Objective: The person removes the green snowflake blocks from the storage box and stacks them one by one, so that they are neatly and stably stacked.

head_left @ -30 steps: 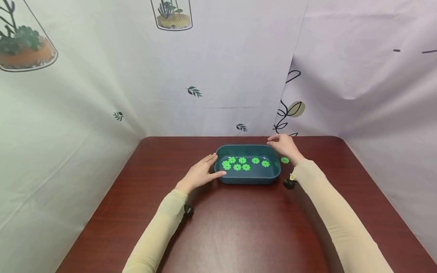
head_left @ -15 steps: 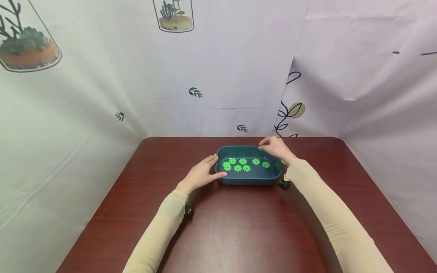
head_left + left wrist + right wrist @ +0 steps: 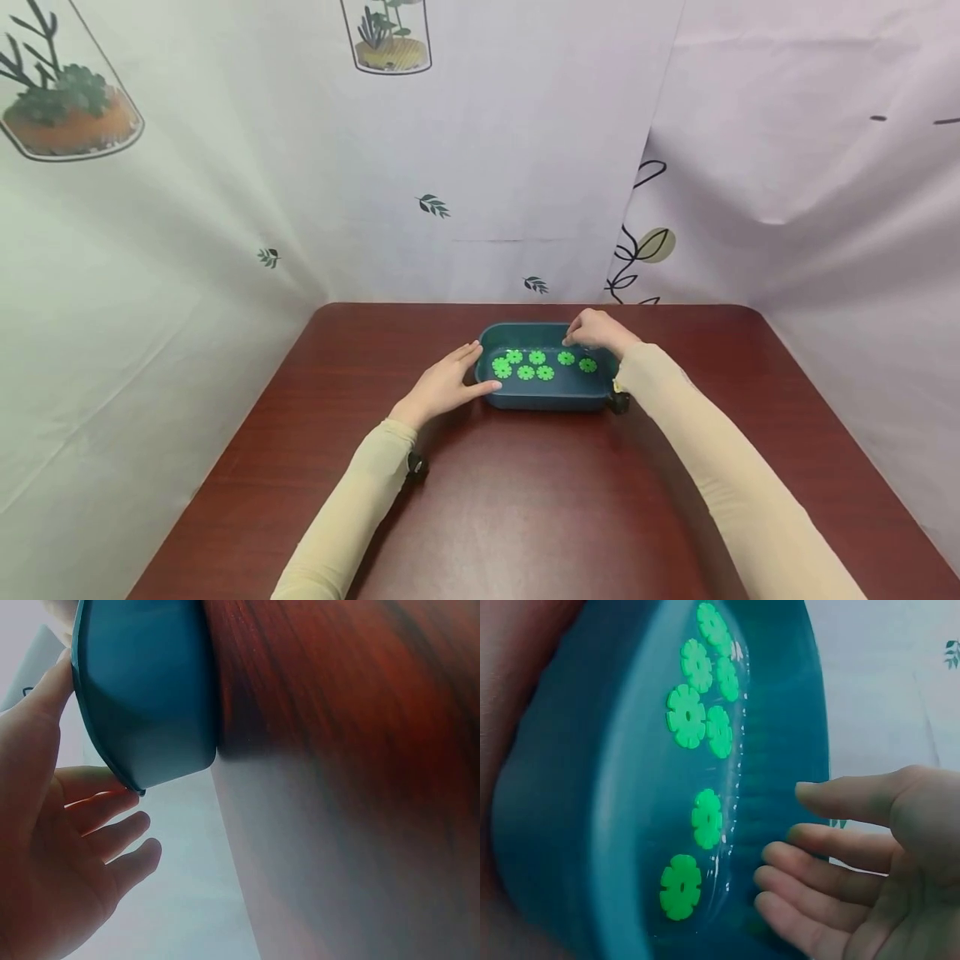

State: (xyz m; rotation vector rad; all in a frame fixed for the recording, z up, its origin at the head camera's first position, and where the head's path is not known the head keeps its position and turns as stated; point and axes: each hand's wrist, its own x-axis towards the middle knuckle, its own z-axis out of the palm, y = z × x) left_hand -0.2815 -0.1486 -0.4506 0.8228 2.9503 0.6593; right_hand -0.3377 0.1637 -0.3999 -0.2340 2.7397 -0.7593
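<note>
A dark teal oval plastic tub (image 3: 551, 400) stands on the table, with several bright green flower-shaped plastic discs (image 3: 545, 372) on its floor. My left hand (image 3: 438, 387) rests against the tub's left end, its fingers fairly straight and spread. In the left wrist view, the left thumb and fingers (image 3: 82, 771) touch the rim. My right hand (image 3: 600, 329) reaches over the tub's right back part, above the discs. Seen from the right wrist, that hand (image 3: 847, 862) has thumb and fingers apart, with nothing visible between them. The right hand and sleeve cover the tub's right back corner.
The tub stands near the back edge of a reddish-brown wooden table (image 3: 540, 500). A pale printed cloth (image 3: 487, 167) hangs behind and beside the table. Small black wrist cameras sit under both sleeves.
My right hand has moved left and down from beyond the tub's right rim to over its inside. A green disc right of the tub is now hidden by the right arm. The left hand stays put.
</note>
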